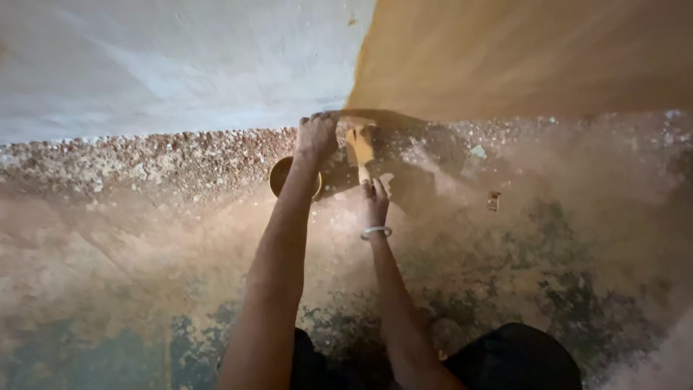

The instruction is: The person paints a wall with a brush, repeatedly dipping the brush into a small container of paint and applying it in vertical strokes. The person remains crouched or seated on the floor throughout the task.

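Ochre paint covers the wall (520, 50) at one o'clock. The right hand (375, 196) grips a brush (359, 148) at the wall's base, beside a small bowl (280, 175) at eleven; short, level strokes along the floor (144, 238) line would suit. The left hand (316, 137) presses flat against the wall, holding nothing.

hands: left (316, 137) flat, arm extended | right (375, 198) gripping, arm extended

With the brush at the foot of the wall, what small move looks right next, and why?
Probably a short stroke leftward along the wall's base. The right hand holds a brush where the yellow painted area ends; the wall left of it is still white. The left hand rests against the wall, above a small bowl.
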